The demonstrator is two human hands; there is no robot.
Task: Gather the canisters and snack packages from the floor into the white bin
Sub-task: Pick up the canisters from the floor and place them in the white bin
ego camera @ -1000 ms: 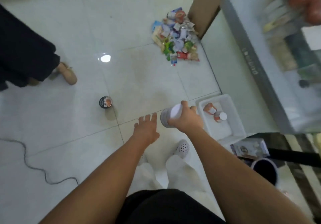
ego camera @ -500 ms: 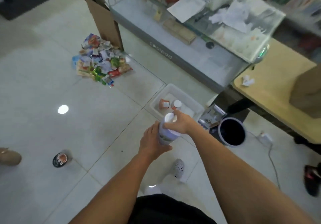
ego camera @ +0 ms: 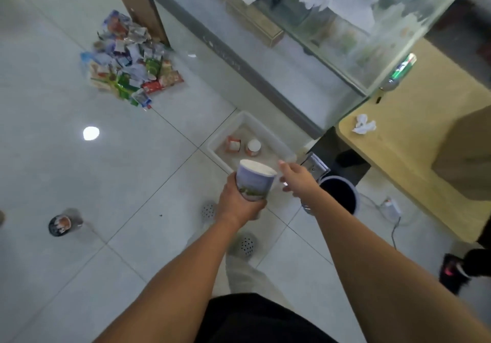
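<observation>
The left hand [ego camera: 236, 204] clenched around the lower body of the upright canister [ego camera: 254, 181], held just short of the white bin [ego camera: 220, 140], while the right hand [ego camera: 299, 180] hovered released beside it; stiff, probably light, best gripped mid-wall.

A small shop: a glass display counter [ego camera: 332, 36] on a tiled floor [ego camera: 79, 183], snack packages [ego camera: 127, 63] piled beside it.

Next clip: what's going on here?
A person holds a white-lidded blue-and-white canister in the left hand, above the white plastic bin that already holds two small canisters. The right hand is open beside it. A dark canister and a pile of snack packages remain on the floor.
</observation>
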